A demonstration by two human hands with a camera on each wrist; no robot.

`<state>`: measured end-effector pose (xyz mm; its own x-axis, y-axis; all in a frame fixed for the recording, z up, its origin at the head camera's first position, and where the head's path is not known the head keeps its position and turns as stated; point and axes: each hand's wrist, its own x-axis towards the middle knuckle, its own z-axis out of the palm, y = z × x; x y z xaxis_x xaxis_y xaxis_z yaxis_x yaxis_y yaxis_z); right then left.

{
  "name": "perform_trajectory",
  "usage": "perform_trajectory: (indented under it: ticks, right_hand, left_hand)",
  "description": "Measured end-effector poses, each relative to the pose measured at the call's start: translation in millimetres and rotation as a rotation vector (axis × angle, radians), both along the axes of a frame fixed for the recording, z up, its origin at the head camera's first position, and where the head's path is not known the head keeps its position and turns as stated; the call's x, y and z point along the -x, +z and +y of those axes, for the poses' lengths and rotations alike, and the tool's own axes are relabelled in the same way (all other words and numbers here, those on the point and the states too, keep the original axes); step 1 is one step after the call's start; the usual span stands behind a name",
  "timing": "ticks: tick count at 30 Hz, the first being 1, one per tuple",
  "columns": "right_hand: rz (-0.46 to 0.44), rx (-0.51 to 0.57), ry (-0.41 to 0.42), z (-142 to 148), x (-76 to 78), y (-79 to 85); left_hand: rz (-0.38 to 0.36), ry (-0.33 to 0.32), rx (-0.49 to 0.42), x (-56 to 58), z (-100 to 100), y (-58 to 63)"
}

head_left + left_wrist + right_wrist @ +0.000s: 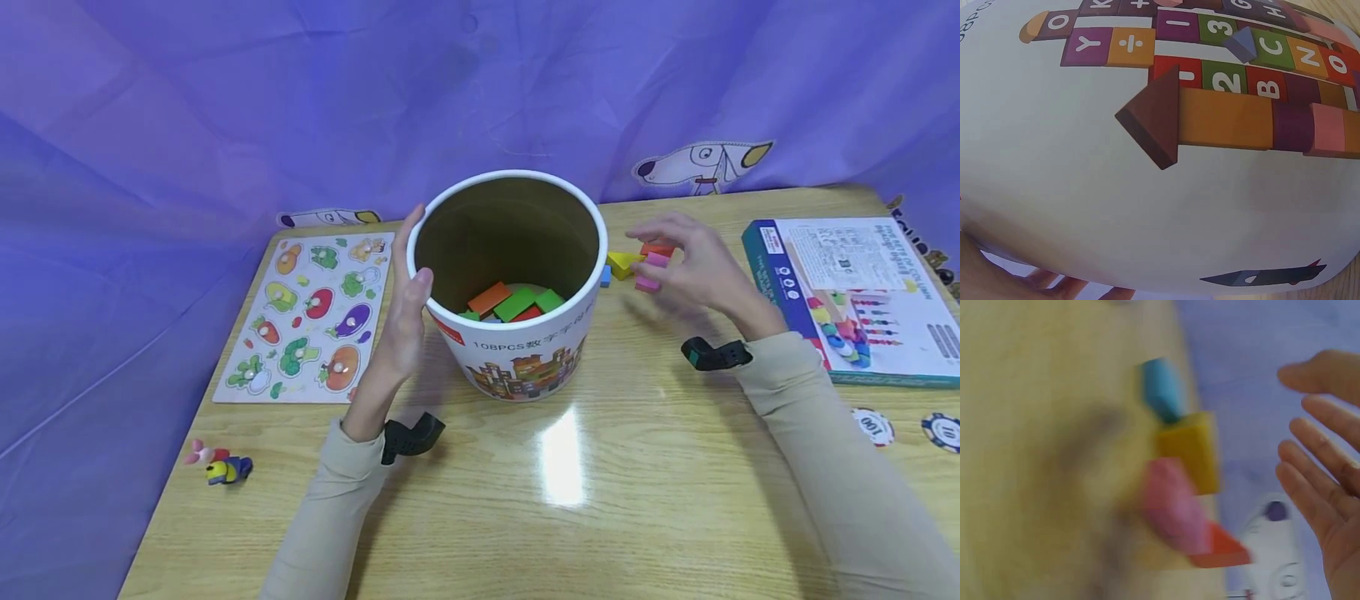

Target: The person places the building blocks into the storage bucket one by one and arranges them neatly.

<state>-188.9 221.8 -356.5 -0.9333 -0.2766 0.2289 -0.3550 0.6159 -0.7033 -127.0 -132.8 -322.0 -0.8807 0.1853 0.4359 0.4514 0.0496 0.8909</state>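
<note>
In the head view, a white bucket [517,350] stands on the table with several coloured blocks [515,304] inside. My left hand [405,321] rests against the bucket's left side, fingers straight along the wall and thumb by the rim. The left wrist view shows the bucket's printed side [1085,187] with fingers at its lower edge. Right of the bucket, my right hand [693,262] hovers empty, close to a pink block [1174,506], a yellow block [1191,450], a blue block [1161,390] and a red block [1221,547]. Its fingers are spread in the right wrist view.
A vegetable puzzle board [300,321] lies left of the bucket, two small figurines [228,471] nearer the front. At the right are a flat toy box [862,292] and poker chips [873,427]. A purple curtain [450,92] hangs behind the table [637,500].
</note>
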Motion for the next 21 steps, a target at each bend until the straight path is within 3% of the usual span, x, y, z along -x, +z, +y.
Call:
perform_trajectory:
  ticks: [7,13,21]
  right_hand:
    - [-0.012,-0.062,0.015,-11.4,9.8,-26.6]
    - [-0.068,-0.087,0.011,-13.2,9.5,-34.2]
    - [-0.061,-0.1,-0.014,-16.3,12.8,-38.4]
  left_hand:
    - [-0.015,0.003,-0.004,-1.8,0.2,1.4]
    - [-0.014,0.005,0.001,-2.0,0.0,1.0]
    - [-0.019,-0.004,-0.016,-0.3,-0.4,0.1]
